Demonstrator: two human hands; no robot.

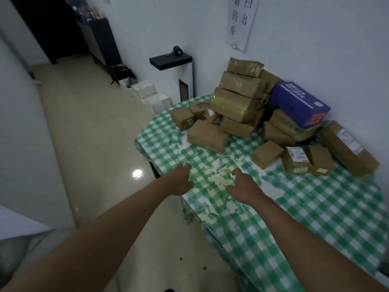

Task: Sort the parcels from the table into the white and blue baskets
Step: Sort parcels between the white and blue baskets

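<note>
On the checked worktop [315, 207] the parcels [240, 102] are lying piled by the wall, so sorting is looking barely begun, with the left hand [181, 182] and right hand [244, 186] reaching out empty, fingers relaxed, and no baskets showing.

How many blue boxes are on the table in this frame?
1. The blue box sits tilted on top of the brown parcels stacked at the far side of the table, against the wall. Others could be hidden behind the stack.
</note>
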